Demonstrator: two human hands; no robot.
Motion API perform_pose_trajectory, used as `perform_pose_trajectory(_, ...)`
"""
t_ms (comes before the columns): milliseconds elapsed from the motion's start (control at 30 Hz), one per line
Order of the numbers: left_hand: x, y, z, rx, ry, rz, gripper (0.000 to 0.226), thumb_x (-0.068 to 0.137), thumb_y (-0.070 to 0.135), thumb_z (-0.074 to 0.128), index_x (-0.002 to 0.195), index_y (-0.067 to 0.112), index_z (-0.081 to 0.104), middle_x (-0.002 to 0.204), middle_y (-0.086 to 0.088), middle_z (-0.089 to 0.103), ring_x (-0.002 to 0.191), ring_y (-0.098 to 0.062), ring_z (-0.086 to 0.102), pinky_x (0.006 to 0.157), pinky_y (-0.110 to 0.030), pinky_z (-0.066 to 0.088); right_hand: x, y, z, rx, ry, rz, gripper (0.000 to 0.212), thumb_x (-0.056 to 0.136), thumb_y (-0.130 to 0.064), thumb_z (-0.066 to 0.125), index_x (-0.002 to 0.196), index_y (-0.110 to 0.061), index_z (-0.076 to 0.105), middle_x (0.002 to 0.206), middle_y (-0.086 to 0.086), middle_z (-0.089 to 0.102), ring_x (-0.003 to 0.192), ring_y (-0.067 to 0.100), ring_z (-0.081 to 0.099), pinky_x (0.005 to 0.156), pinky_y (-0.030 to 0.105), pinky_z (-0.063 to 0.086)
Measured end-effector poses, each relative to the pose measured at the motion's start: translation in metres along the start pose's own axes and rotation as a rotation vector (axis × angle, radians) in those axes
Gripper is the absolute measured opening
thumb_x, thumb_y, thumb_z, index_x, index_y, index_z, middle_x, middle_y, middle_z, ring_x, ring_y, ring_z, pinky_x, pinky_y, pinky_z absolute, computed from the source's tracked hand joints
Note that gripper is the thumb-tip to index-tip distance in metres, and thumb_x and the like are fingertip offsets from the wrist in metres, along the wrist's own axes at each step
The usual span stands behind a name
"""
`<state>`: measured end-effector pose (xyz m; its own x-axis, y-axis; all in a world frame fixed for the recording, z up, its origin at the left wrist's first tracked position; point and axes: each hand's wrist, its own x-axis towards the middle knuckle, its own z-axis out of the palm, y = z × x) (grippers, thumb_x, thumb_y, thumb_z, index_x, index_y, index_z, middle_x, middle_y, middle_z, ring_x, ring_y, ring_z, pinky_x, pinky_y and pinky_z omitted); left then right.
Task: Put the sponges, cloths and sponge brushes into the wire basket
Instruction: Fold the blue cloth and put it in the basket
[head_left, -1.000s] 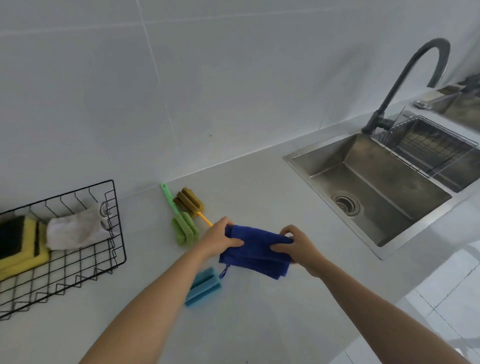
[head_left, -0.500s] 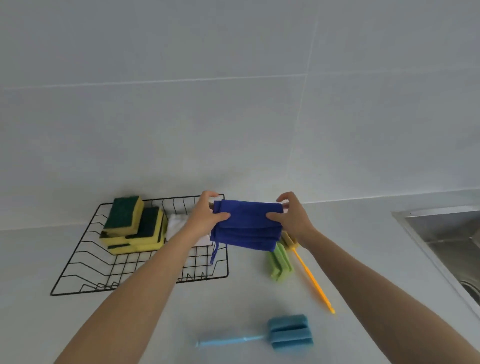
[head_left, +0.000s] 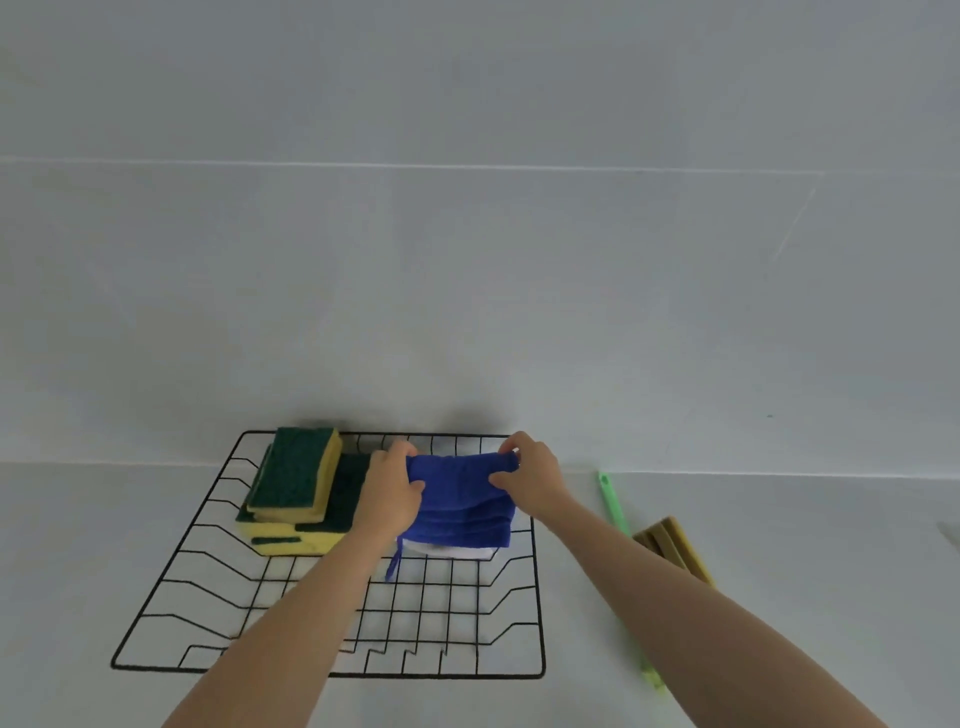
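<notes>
A folded blue cloth (head_left: 460, 501) hangs inside the black wire basket (head_left: 332, 674), over its back right part. My left hand (head_left: 390, 493) grips the cloth's left end and my right hand (head_left: 530, 480) grips its right end. A white cloth (head_left: 457, 552) shows just under the blue one. Stacked yellow and green sponges (head_left: 296, 488) fill the basket's back left. A green sponge brush (head_left: 613, 506) and an olive sponge brush (head_left: 675, 545) lie on the counter right of the basket, partly behind my right arm.
The grey counter (head_left: 831, 545) meets a tiled wall (head_left: 467, 260) right behind the basket. The basket's front half holds nothing.
Both hands have carried the blue cloth left and forward, from beside the basket's right rim to over the white cloth inside it. The view has swung left; the blue sponge brush is out of view.
</notes>
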<state>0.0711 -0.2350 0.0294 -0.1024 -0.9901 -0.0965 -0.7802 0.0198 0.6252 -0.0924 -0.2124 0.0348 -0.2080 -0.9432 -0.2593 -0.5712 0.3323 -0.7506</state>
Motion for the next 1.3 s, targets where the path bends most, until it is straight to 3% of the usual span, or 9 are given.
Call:
perform_pose_trajectory(100,0.005,-0.010,0.008,0.021,-0.008,-0.019,0.031,0.089,0.005,0.052,0.119,0.007,0.045,0.121,-0.016,0.045,0.092,-0.020,0.050,0.081,-0.025,0.042,0.009,-0.001,0.011,-0.129,-0.058,-0.053,0.034,0.084,-0.005,0.055,0.118,-0.007,0.049,0.126,0.013,0.043,0.085,0.020,0.044,0.066,0.020,0.039)
perform_pose_trajectory(200,0.011,-0.016,0.014,0.060,0.002,-0.025,0.032,0.089,0.005,0.052,0.120,0.007,0.044,0.123,-0.016,0.045,0.097,-0.024,0.054,0.081,-0.026,0.042,0.014,-0.001,0.021,-0.284,-0.108,-0.111,0.034,0.089,-0.006,0.050,0.123,-0.009,0.045,0.132,0.011,0.038,0.096,0.027,0.053,0.085,0.033,0.047)
perform_pose_trajectory(333,0.017,-0.020,0.023,0.150,0.000,-0.021,0.034,0.090,0.005,0.050,0.123,0.008,0.043,0.124,-0.015,0.043,0.091,-0.022,0.056,0.079,-0.027,0.047,0.016,-0.001,0.031,-0.440,-0.126,-0.143,0.033,0.092,-0.008,0.049,0.125,-0.007,0.043,0.133,0.012,0.037,0.103,0.031,0.057,0.085,0.035,0.050)
perform_pose_trajectory(533,0.018,-0.025,0.030,0.300,-0.047,-0.033,0.034,0.090,0.006,0.050,0.124,0.004,0.044,0.130,-0.014,0.042,0.109,-0.024,0.052,0.089,-0.031,0.049,0.014,0.001,0.032,-0.584,-0.188,-0.141,0.036,0.094,-0.013,0.047,0.129,-0.007,0.042,0.136,0.010,0.036,0.106,0.030,0.057,0.086,0.035,0.049)
perform_pose_trajectory(667,0.017,-0.022,0.027,0.346,-0.134,-0.033,0.035,0.095,0.012,0.041,0.128,0.001,0.041,0.141,-0.016,0.033,0.126,-0.026,0.040,0.104,-0.033,0.039,0.006,0.003,0.024,-0.626,-0.229,-0.137,0.041,0.095,-0.020,0.043,0.134,-0.010,0.038,0.140,0.009,0.032,0.123,0.028,0.041,0.091,0.037,0.045)
perform_pose_trajectory(867,0.007,-0.011,0.018,0.376,-0.193,0.032,0.049,0.099,0.024,0.032,0.142,0.005,0.020,0.152,-0.016,0.019,0.141,-0.029,0.017,0.116,-0.038,0.022,-0.014,-0.003,0.003,-0.572,-0.315,-0.181,0.062,0.096,-0.031,0.038,0.148,-0.015,0.008,0.158,0.005,0.007,0.144,0.027,0.010,0.112,0.040,0.028)
perform_pose_trajectory(1033,-0.010,0.005,0.010,0.443,-0.161,0.117,0.057,0.097,0.036,0.032,0.146,0.021,0.008,0.157,-0.010,0.004,0.145,-0.029,-0.001,0.117,-0.048,0.009,-0.039,0.002,-0.026,-0.593,-0.238,-0.208,0.071,0.096,-0.043,0.035,0.148,-0.018,-0.004,0.159,0.004,-0.008,0.147,0.022,-0.004,0.119,0.039,0.014)
perform_pose_trajectory(1300,-0.071,0.041,0.012,0.448,-0.197,0.319,0.064,0.094,0.043,0.036,0.146,0.024,0.003,0.157,-0.007,0.003,0.145,-0.026,-0.002,0.117,-0.050,0.011,-0.107,0.036,-0.073,-0.589,-0.133,-0.154,0.079,0.092,-0.057,0.031,0.147,-0.021,-0.013,0.157,0.004,-0.019,0.146,0.022,-0.013,0.119,0.042,0.002)
